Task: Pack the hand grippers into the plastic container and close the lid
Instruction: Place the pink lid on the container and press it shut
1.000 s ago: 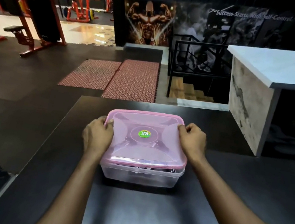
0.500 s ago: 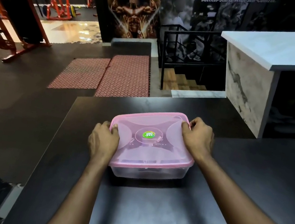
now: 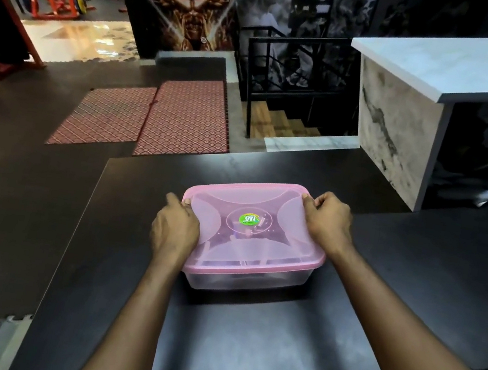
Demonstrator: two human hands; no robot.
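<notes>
while gripped at both ends by hands, lidded plastic container [image 3: 248,277] on black table [image 3: 257,348], clear all round

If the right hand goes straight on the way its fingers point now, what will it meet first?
The right hand already grips the far right corner of the translucent pink plastic lid, its fingers curled leftward. Going on, it would probably just slide across the lid top toward the green round sticker.

Translucent pink plastic lid [image 3: 250,218]; clear plastic container [image 3: 248,279]; matt black table [image 3: 257,348].

Both arms reach forward — left hand [image 3: 175,231] and right hand [image 3: 328,221] curled, gripping.
</notes>
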